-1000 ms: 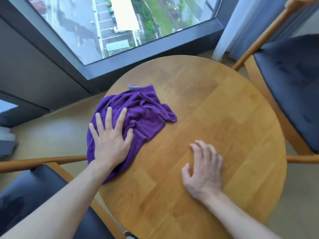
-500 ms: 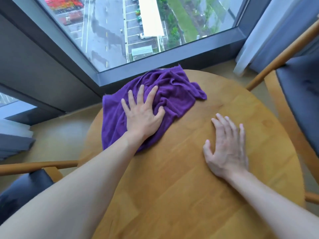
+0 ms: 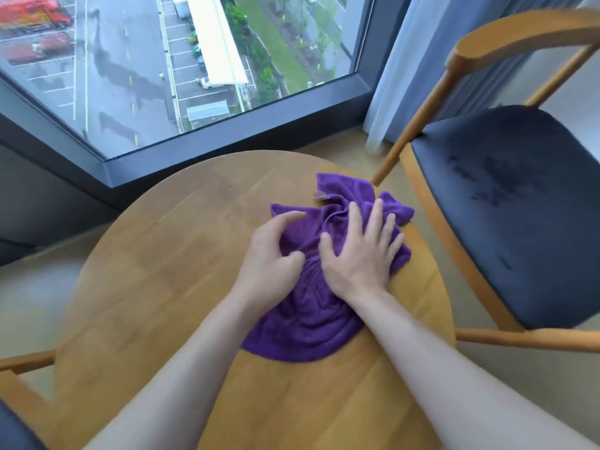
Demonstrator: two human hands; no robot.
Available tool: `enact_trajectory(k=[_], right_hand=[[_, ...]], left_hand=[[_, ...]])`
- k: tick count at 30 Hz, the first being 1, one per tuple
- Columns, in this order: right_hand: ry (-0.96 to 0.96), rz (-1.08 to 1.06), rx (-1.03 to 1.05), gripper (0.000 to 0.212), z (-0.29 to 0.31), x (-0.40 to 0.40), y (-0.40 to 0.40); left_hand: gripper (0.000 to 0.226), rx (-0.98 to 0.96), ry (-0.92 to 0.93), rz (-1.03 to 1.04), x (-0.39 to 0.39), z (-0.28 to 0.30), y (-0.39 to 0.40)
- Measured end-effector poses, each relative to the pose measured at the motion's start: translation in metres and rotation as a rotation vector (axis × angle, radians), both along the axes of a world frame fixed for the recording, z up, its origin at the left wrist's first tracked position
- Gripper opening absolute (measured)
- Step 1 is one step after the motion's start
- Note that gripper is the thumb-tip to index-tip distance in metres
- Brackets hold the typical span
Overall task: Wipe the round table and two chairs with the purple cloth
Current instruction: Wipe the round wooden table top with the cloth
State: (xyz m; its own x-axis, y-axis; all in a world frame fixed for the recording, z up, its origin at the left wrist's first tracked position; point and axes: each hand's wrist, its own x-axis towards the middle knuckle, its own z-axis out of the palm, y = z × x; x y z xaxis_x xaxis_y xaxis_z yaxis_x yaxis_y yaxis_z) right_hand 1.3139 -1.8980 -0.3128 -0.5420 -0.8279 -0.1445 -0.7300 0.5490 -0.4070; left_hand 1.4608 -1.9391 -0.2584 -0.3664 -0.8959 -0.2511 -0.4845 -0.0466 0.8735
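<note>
The purple cloth [image 3: 319, 306] is a soft, plush towel of deep violet, crumpled into ridges and folds that fan out from under the two hands, and it lies on the round wooden desk [image 3: 156, 287] toward that desk's right edge. Its long axis runs from the near, rounded hem below the wrists up and to the right, ending in a loose corner beyond the fingertips that points toward the right chair [image 3: 506, 203]. A small grey tag [image 3: 320, 195] sits at the far edge of the cloth, just beyond the right hand's fingers; it is blurred, and no writing on it can be read. The left hand [image 3: 271, 254] rests on the cloth's left part with its fingers curled, the thumb and index bent as a grip gathering a fold of fabric between them. The right hand [image 3: 360, 251] lies just beside it, palm down and fingers spread straight, pressing the cloth flat against the desk; its thumb nearly meets the left hand's knuckles. The right chair has a light wooden frame with a curved backrest and a dark blue padded seat, and stands just to the right of the right hand. A corner of the left chair [image 3: 19, 397] shows well to the left of the left hand.
</note>
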Motion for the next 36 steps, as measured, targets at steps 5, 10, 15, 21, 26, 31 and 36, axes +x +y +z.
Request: enact_trajectory(k=[5,10,15,21,26,31,36], right_hand=[[0.141,0.227,0.187,0.1,-0.009,0.025,-0.012],[0.198,0.421,0.114,0.078,-0.007,0.004,0.034],[0.153,0.028,0.101,0.078,-0.004,0.023,0.092],[0.152,0.132,0.121,0.076,0.007,0.108,0.167],[-0.05,0.247,0.116,0.063,0.022,0.159,0.187],[-0.644,0.009,0.071,0.042,0.073,0.184,0.179],[-0.917,-0.084,-0.085,0.029,0.152,0.204,0.191]], left_hand=[[0.074,-0.094,-0.59,-0.108,0.064,-0.022,0.017],[0.081,-0.162,-0.711,-0.201,0.094,-0.034,0.066],[0.077,-0.186,-0.601,-0.202,0.104,-0.041,0.128],[0.074,-0.134,-0.432,-0.154,0.129,-0.041,0.173],[0.028,-0.044,-0.349,-0.047,0.159,-0.023,0.209],[0.027,0.366,-0.117,0.38,0.19,0.034,0.228],[0.022,0.747,0.333,0.577,0.218,0.131,0.232]])
